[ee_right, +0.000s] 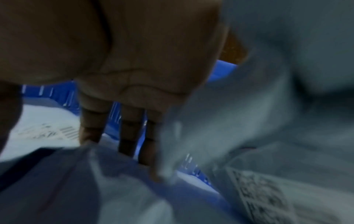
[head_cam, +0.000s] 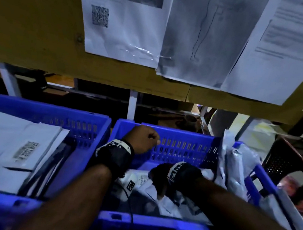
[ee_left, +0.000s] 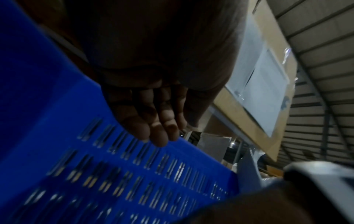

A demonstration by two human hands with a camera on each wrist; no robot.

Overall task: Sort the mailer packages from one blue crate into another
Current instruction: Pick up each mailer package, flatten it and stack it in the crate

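In the upper half of the head view I see a cardboard panel (head_cam: 34,24) hung with printed sheets (head_cam: 124,19). Below it sit two blue crates: the left crate (head_cam: 92,124) at lower left holds flat stacked mailers (head_cam: 10,139); the right crate (head_cam: 182,136) at lower centre holds loose, crumpled mailer packages (head_cam: 155,197), more leaning against its right wall. My left hand (head_cam: 142,139) grips the right crate's far rim, fingers curled over it. My right hand (head_cam: 160,179) reaches down into the pile; its fingers (ee_right: 132,136) are extended, touching a grey mailer (ee_right: 124,189), with no grip that I can see.
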